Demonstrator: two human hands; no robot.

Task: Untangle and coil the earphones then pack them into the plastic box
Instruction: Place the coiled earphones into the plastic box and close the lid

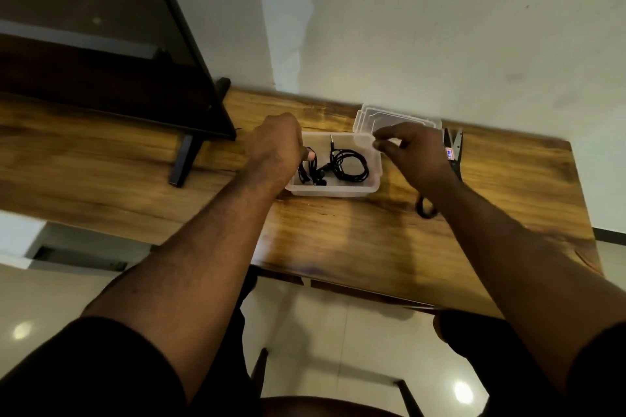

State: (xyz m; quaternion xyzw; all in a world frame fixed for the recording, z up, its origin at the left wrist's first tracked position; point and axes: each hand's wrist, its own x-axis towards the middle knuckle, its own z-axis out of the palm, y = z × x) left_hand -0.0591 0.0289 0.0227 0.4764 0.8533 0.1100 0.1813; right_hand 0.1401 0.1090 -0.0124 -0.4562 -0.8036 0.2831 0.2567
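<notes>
A translucent white rectangular plastic box [333, 191] sits on a brown wood-grain table [338, 240], and both bare hands work at it. The left hand [274, 145] hangs over the box's left end with its fingers curled down inside; they appear to pinch a bunch of the thin black earphone cable [349, 166], though the knuckles hide the fingertips, so how firm the grip is cannot be told. Just below those fingers the cable forms a loose tangle with the dark earbuds at the box floor. To the right of the left fingers, the rest of the cable lies in a round coil on the box bottom, and the metal jack plug stands up toward the far wall of the box.

The right hand [415, 156] hovers at the box's right end, thumb and forefinger brought close together in a pinch just above the rim corner. Whether they touch the rim or hold anything cannot be told.

Just beyond the right fingers lies a clear plastic lid [369, 115], flat on the table and touching the far right corner of the box. Under and to the right of the right hand lie black-handled scissors [454, 149] with a small coloured label, blades pointing away, one handle loop showing near the wrist.

Far to the left of the left fingers stands a dark flat screen [101, 44] on a black foot.
</notes>
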